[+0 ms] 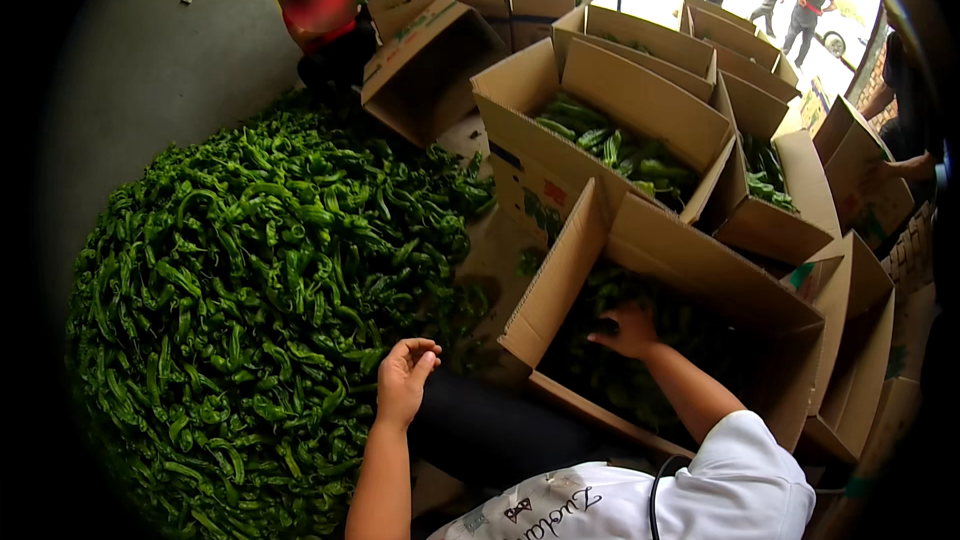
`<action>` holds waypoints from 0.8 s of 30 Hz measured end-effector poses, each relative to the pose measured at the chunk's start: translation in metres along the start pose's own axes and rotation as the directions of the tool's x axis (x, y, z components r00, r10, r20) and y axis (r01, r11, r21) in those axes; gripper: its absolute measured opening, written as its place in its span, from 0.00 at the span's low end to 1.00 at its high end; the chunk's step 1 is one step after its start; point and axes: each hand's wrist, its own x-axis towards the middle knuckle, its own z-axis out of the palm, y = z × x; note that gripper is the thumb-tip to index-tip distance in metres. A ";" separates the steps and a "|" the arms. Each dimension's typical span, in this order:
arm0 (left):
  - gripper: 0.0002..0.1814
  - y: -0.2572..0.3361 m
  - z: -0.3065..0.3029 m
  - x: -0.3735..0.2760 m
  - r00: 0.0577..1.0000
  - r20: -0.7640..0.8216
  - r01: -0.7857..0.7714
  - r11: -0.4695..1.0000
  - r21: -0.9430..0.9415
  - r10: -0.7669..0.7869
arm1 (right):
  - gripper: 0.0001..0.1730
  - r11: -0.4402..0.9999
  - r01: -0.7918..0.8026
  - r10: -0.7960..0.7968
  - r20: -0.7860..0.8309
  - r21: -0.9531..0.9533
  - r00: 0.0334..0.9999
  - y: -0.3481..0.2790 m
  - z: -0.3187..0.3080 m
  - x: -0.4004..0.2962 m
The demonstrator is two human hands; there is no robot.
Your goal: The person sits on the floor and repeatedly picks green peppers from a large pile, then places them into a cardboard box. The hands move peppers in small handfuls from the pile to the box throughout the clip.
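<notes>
A large heap of long green peppers [247,300] covers the floor on the left. My left hand [409,375] is raised at the heap's right edge, its fingers curled with the thumb near them; I cannot tell whether anything is between them. My right hand [628,330] reaches down into an open cardboard box [564,281] in front of me, fingers bent and spread apart from the thumb, with nothing plainly held. Dark green peppers [637,382] lie in shadow at the bottom of this box, just below the hand.
Behind stands another open cardboard box [525,157] holding peppers, with more boxes to the right and back. A tilted box [431,67] lies beyond the heap near a crouching person [337,45]. Another person [907,105] handles a box at the far right.
</notes>
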 end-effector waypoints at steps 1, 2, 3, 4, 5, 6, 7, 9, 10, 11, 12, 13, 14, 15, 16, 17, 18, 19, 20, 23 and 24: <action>0.08 -0.001 0.000 0.002 1.000 -0.019 0.006 1.000 0.006 -0.006 | 0.38 0.996 -0.074 0.079 -0.084 0.057 0.993 0.007 -0.001 0.011; 0.08 -0.002 0.001 0.004 0.999 -0.001 -0.035 0.998 -0.045 0.035 | 0.37 0.993 -0.092 0.104 -0.189 0.072 0.976 0.013 0.002 0.024; 0.08 -0.003 0.002 0.006 1.000 -0.011 -0.022 0.997 -0.073 0.021 | 0.36 0.989 -0.113 0.135 -0.277 0.093 0.951 0.018 0.007 0.034; 0.08 -0.004 0.003 0.008 0.999 0.012 -0.043 0.992 -0.116 0.045 | 0.34 0.977 -0.187 0.213 -0.355 0.104 0.910 0.022 0.012 0.046; 0.08 -0.006 0.003 0.010 0.998 0.018 -0.052 0.987 -0.154 0.056 | 0.34 0.982 -0.124 0.164 -0.316 0.144 0.934 0.026 0.015 0.056; 0.08 -0.008 0.004 0.012 0.997 0.029 -0.066 0.982 -0.178 0.072 | 0.33 0.978 -0.119 0.161 -0.258 0.173 0.953 0.028 0.019 0.061; 0.08 -0.009 0.004 0.014 0.998 0.030 -0.057 0.984 -0.168 0.063 | 0.33 0.968 -0.154 0.187 -0.157 0.196 0.970 0.029 0.021 0.066; 0.08 -0.012 0.002 0.017 0.997 0.043 -0.055 0.982 -0.179 0.063 | 0.28 0.993 -0.092 0.109 -0.250 0.081 0.962 0.028 0.019 0.065; 0.08 -0.014 0.001 0.017 0.997 0.033 -0.056 0.982 -0.181 0.063 | 0.26 0.995 -0.092 0.080 -0.251 -0.036 0.965 0.026 0.015 0.060; 0.08 -0.015 0.000 0.018 0.997 0.030 -0.060 0.980 -0.191 0.067 | 0.24 0.984 -0.103 0.072 -0.204 -0.147 0.976 0.021 0.012 0.053; 0.08 -0.016 -0.001 0.019 0.998 0.023 -0.060 0.977 -0.202 0.066 | 0.23 0.987 -0.033 -0.013 -0.279 -0.158 0.960 0.017 0.007 0.045; 0.08 -0.017 -0.001 0.020 0.996 0.013 -0.083 0.973 -0.217 0.088 | 0.22 0.985 0.027 -0.079 -0.312 -0.169 0.947 0.011 0.002 0.035; 0.07 -0.017 -0.001 0.020 0.995 -0.001 -0.097 0.968 -0.233 0.099 | 0.21 0.975 0.125 -0.191 -0.405 -0.184 0.894 0.004 -0.001 0.026; 0.07 -0.018 -0.001 0.021 0.994 -0.013 -0.106 0.963 -0.247 0.106 | 0.21 0.971 0.178 -0.216 -0.263 -0.161 0.940 -0.003 -0.002 0.018; 0.07 -0.019 -0.001 0.022 0.996 -0.021 -0.094 0.960 -0.262 0.092 | 0.22 0.954 0.267 -0.289 -0.185 -0.133 0.939 -0.012 0.000 0.009; 0.07 -0.019 0.000 0.022 0.994 -0.012 -0.104 0.960 -0.260 0.105 | 0.22 0.930 0.353 -0.365 -0.141 -0.105 0.920 -0.020 0.002 0.003; 0.07 -0.019 0.002 0.023 0.995 -0.007 -0.100 0.961 -0.259 0.102 | 0.21 0.885 0.460 -0.465 -0.085 -0.066 0.881 -0.029 0.007 -0.001; 0.07 -0.019 0.003 0.024 0.994 -0.003 -0.106 0.958 -0.268 0.109 | 0.21 0.842 0.538 -0.539 -0.003 -0.032 0.842 -0.036 0.012 -0.005; 0.07 -0.019 0.004 0.025 0.995 0.002 -0.096 0.963 -0.252 0.100 | 0.20 0.835 0.545 -0.548 -0.026 -0.074 0.836 -0.041 0.017 -0.007; 0.07 -0.016 0.007 0.025 0.994 0.006 -0.102 0.970 -0.221 0.106 | 0.22 0.838 0.502 -0.521 -0.038 -0.215 0.853 -0.047 0.027 -0.014; 0.07 -0.015 0.007 0.025 0.994 0.007 -0.107 0.973 -0.207 0.110 | 0.25 0.845 0.498 -0.509 -0.007 -0.193 0.861 -0.046 0.029 -0.016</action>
